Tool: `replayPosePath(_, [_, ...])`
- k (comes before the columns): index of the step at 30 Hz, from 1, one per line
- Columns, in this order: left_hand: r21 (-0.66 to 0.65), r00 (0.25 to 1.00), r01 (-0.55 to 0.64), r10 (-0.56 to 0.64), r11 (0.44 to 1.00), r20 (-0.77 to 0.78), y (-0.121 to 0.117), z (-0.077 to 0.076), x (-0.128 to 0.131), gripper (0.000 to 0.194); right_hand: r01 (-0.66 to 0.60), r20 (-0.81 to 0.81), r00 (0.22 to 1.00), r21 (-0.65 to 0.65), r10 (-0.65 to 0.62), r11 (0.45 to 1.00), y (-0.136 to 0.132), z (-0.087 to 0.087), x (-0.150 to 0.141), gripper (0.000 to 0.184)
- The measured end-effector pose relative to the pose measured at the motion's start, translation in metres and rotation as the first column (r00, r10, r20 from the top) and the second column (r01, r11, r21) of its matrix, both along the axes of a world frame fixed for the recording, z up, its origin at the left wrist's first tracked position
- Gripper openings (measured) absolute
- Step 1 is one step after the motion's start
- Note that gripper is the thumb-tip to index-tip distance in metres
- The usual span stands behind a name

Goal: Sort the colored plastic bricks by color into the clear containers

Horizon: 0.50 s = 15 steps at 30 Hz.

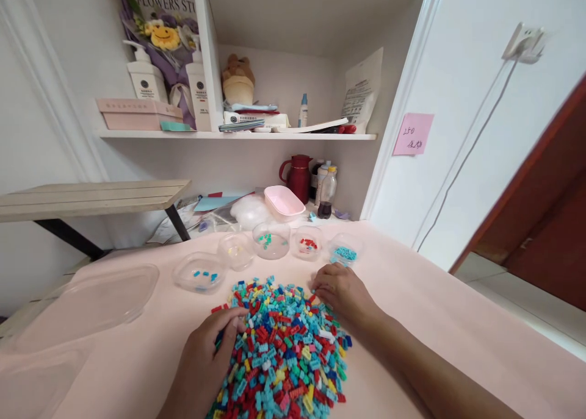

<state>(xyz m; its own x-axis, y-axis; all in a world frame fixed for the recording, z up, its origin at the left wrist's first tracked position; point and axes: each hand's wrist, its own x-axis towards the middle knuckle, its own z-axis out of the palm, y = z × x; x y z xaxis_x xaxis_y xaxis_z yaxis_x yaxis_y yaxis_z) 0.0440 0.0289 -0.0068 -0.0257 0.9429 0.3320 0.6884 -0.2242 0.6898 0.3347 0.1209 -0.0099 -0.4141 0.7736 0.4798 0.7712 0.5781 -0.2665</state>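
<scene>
A big heap of small building bricks (279, 352) in light blue, red, yellow, green and white lies on the pink table cover. My left hand (213, 346) rests at the heap's left edge, thumb and fingers drawn together over the bricks; whatever is between them is hidden. At the far right edge of the heap is my right hand (341, 288), its fingers curled down at the bricks, tips mostly out of sight. Just beyond it stands a clear bowl (359, 248) with light blue bricks. Left of that, another clear bowl (320, 254) holds red bricks.
More clear containers curve leftward: a round bowl (279, 254) with green bricks, a bowl (235, 263) with a few yellow ones, and a bowl (183, 279) with several blue ones. A large clear lid (146, 285) lies left. Behind stand a pink basin (284, 208) and red jug (300, 178).
</scene>
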Motion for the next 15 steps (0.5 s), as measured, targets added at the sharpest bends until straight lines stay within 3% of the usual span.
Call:
replayPosePath(4, [0.036,1.000,-0.010,0.010,0.999,-0.006,0.003,-0.003,-0.002,0.034,0.109,-0.209,0.974,0.091,-0.088,0.990,0.003,0.016,0.014,0.021])
replayPosePath(9, [0.038,1.000,-0.018,0.019,0.999,-0.019,0.005,-0.006,-0.004,0.033,0.375,-0.517,0.809,0.090,-0.279,0.923,0.015,0.030,0.055,0.026])
replayPosePath(12, [0.051,1.000,-0.021,0.022,0.998,-0.014,0.005,-0.007,-0.004,0.032,0.405,-0.634,0.705,-0.009,-0.318,0.914,0.015,0.032,0.069,0.027])
replayPosePath(15, [0.050,1.000,-0.018,0.019,0.999,-0.007,0.004,-0.006,-0.004,0.033,0.316,-0.707,0.634,-0.133,-0.313,0.939,0.007,0.033,0.066,0.028])
